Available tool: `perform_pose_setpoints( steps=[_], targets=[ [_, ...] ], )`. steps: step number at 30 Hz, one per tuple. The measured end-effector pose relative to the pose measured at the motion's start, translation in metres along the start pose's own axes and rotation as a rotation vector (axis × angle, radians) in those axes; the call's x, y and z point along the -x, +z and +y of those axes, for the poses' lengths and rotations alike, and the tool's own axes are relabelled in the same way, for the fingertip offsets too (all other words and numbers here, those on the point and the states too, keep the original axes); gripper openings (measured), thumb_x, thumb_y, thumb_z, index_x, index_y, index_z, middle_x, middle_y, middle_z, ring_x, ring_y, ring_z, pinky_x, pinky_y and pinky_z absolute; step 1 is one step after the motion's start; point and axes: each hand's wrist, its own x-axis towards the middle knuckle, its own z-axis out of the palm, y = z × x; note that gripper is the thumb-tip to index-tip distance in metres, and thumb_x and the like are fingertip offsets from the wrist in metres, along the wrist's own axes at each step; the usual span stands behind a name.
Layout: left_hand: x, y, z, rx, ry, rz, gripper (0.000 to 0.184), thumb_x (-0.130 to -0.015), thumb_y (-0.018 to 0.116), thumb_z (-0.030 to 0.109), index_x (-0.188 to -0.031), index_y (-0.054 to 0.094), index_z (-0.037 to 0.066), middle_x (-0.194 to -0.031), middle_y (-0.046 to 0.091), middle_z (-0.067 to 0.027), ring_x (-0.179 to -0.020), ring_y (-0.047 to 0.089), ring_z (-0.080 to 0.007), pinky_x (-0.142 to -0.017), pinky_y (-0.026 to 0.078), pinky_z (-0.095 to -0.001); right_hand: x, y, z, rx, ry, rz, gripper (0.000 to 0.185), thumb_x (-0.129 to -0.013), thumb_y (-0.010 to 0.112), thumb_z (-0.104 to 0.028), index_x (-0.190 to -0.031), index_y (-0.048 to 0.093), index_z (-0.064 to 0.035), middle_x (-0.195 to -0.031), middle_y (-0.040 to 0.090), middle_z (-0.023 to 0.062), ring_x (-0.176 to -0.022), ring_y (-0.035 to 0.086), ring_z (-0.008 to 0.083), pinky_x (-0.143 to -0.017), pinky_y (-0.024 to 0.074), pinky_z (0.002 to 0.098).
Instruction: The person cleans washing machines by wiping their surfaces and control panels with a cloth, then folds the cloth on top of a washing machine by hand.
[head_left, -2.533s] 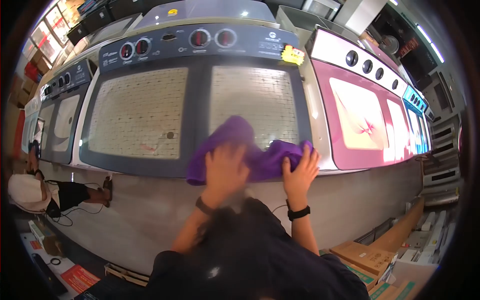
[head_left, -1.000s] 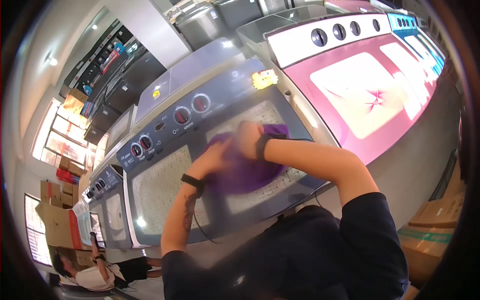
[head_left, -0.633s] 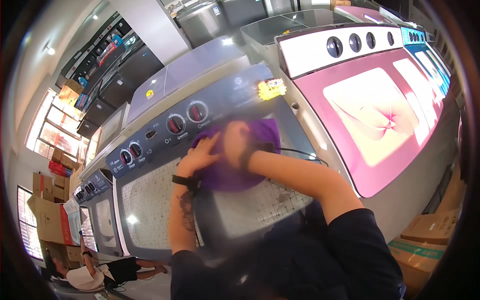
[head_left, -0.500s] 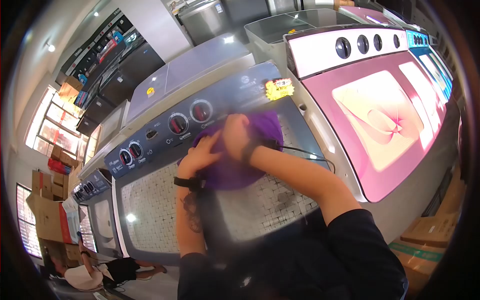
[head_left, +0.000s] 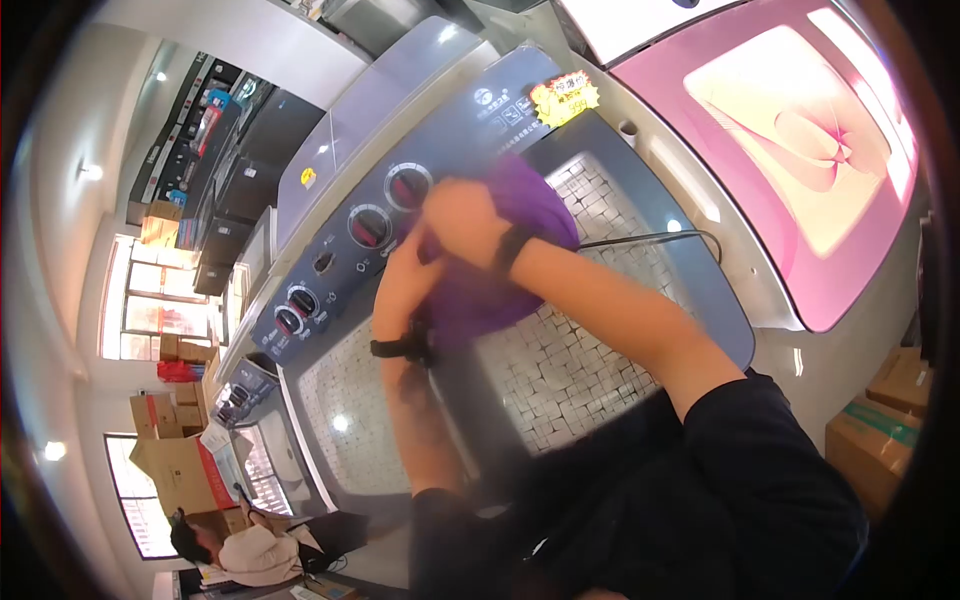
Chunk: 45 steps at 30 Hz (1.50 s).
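A bunched purple cloth (head_left: 540, 205) lies on the lid of a dark blue twin-tub washing machine (head_left: 480, 125), just below its control panel. My right hand (head_left: 465, 220) is closed on the cloth's upper part, with a dark band at the wrist. Close against it, my left hand (head_left: 405, 280) has its fingers curled into the cloth; motion blurs both hands. A black band sits on my left wrist too. Under the cloth, the lid's clear windows show a tile-like pattern. A thin black cord (head_left: 650, 238) runs right from near my right wrist.
A yellow price tag (head_left: 565, 98) sticks to the panel's right end. To the right stands a pink washing machine (head_left: 660, 80); another machine (head_left: 250, 385) stands to the left. A person (head_left: 255, 555) is at lower left. Cardboard boxes (head_left: 870, 445) stand at lower right.
My view has tilted and shifted. My left hand's fingers, spread on the cloth before, are now curled closer to my right hand. The cloth looks more bunched.
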Motion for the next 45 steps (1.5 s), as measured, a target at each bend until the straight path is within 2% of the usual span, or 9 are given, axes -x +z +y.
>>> perform_pose_setpoints(
  steps=[3, 7, 10, 15, 24, 30, 37, 40, 45],
  targets=[
    [-0.004, 0.009, 0.007, -0.043, 0.027, 0.184, 0.059, -0.086, 0.063, 0.018, -0.142, 0.045, 0.009, -0.127, 0.059, -0.0255, -0.118, 0.057, -0.0419, -0.096, 0.047, -0.0443, -0.008, -0.006, 0.013, -0.372, 0.019, 0.038, 0.021, -0.075, 0.064, -0.011, -0.091, 0.068, 0.0015, -0.095, 0.065, 0.0226, -0.088, 0.066, 0.0380, -0.075, 0.0543, 0.0469],
    [-0.015, 0.025, 0.018, -0.014, -0.144, 0.355, 0.067, -0.085, 0.066, 0.019, -0.145, 0.038, 0.007, -0.126, 0.060, -0.0265, -0.118, 0.059, -0.0401, -0.097, 0.047, -0.0406, -0.017, -0.006, 0.014, -0.436, 0.004, -0.053, 0.034, -0.078, 0.062, -0.013, -0.109, 0.062, -0.0008, -0.099, 0.063, 0.0221, -0.089, 0.065, 0.0394, -0.078, 0.0528, 0.0467],
    [-0.014, 0.025, 0.017, 0.150, 0.012, 0.361, 0.067, -0.085, 0.067, 0.020, -0.145, 0.040, 0.006, -0.127, 0.058, -0.0281, -0.121, 0.057, -0.0381, -0.099, 0.045, -0.0398, -0.018, 0.000, 0.014, -0.454, -0.055, 0.103, 0.027, -0.082, 0.061, -0.017, -0.107, 0.060, -0.0096, -0.107, 0.066, 0.0172, -0.099, 0.062, 0.0380, -0.083, 0.0501, 0.0468],
    [-0.013, 0.007, -0.003, 0.601, 0.078, 0.098, 0.074, -0.075, 0.060, -0.006, -0.145, 0.040, -0.001, -0.136, 0.054, -0.0078, -0.122, 0.052, -0.0164, -0.101, 0.042, -0.0272, -0.020, 0.007, 0.018, -0.431, -0.104, 0.030, 0.033, -0.081, 0.058, -0.013, -0.114, 0.061, -0.0081, -0.103, 0.064, 0.0190, -0.097, 0.062, 0.0388, -0.081, 0.0505, 0.0473],
    [-0.020, 0.028, -0.026, 0.402, 0.079, 0.287, 0.072, -0.082, 0.063, 0.005, -0.148, 0.035, 0.001, -0.137, 0.055, -0.0139, -0.126, 0.052, -0.0213, -0.105, 0.040, -0.0314, -0.027, -0.011, 0.013, -0.415, -0.101, 0.001, 0.032, -0.076, 0.057, -0.010, -0.108, 0.062, -0.0067, -0.098, 0.065, 0.0191, -0.093, 0.063, 0.0399, -0.079, 0.0508, 0.0481],
    [-0.008, 0.010, -0.030, 0.238, -0.070, 0.384, 0.049, -0.084, 0.062, 0.012, -0.131, 0.055, 0.000, -0.117, 0.066, -0.0193, -0.109, 0.063, -0.0265, -0.095, 0.047, -0.0341, -0.027, -0.016, -0.007, -0.507, -0.093, 0.225, 0.035, -0.077, 0.059, -0.012, -0.111, 0.064, -0.0063, -0.097, 0.065, 0.0165, -0.089, 0.064, 0.0377, -0.079, 0.0515, 0.0469],
    [-0.004, -0.004, -0.039, 0.371, -0.249, 0.970, 0.032, -0.082, 0.061, 0.013, -0.112, 0.063, 0.002, -0.110, 0.068, -0.0181, -0.103, 0.064, -0.0331, -0.091, 0.049, -0.0388, 0.000, 0.005, -0.041, -0.288, -0.271, -0.096, 0.058, -0.076, 0.061, -0.010, -0.133, 0.052, -0.0035, -0.109, 0.059, 0.0166, -0.097, 0.062, 0.0363, -0.081, 0.0513, 0.0468],
    [-0.005, 0.001, -0.055, 0.323, -0.317, 0.959, 0.037, -0.082, 0.062, 0.010, -0.117, 0.062, 0.000, -0.106, 0.069, -0.0174, -0.097, 0.066, -0.0264, -0.088, 0.050, -0.0347, -0.008, 0.035, -0.043, -0.279, -0.175, -0.077, 0.062, -0.075, 0.062, -0.011, -0.136, 0.051, -0.0036, -0.107, 0.059, 0.0173, -0.097, 0.061, 0.0367, -0.081, 0.0510, 0.0464],
    [-0.014, 0.007, -0.075, 0.531, -0.255, 0.903, 0.034, -0.081, 0.062, 0.016, -0.113, 0.067, 0.004, -0.109, 0.066, -0.0191, -0.104, 0.062, -0.0321, -0.092, 0.048, -0.0391, -0.022, 0.053, -0.051, -0.292, -0.130, -0.037, 0.068, -0.077, 0.064, -0.014, -0.143, 0.046, -0.0082, -0.106, 0.060, 0.0191, -0.096, 0.061, 0.0378, -0.081, 0.0505, 0.0460]
  ],
)
